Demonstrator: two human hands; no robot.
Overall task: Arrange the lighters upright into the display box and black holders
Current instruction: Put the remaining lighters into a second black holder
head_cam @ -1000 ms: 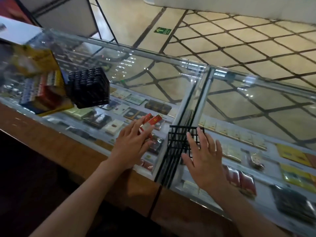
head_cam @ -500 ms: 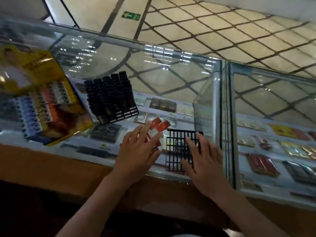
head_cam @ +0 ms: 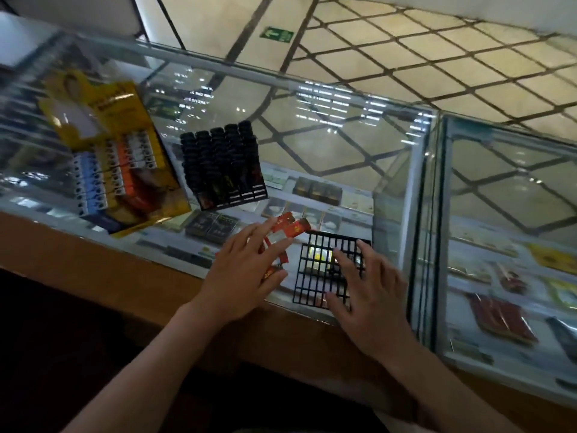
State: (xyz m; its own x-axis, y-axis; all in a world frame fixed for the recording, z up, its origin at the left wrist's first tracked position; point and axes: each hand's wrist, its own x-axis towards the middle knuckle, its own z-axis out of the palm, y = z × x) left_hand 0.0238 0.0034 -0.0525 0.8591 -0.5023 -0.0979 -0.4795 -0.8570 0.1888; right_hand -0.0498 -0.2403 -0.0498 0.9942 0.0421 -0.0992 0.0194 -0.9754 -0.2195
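Glass surface over a display case carried everything. Your left hand grasped a few red lighters beside the empty black holder. Your right hand lay released, fingers spread flat on that grid. Farther left stood a filled black holder and the yellow display box.
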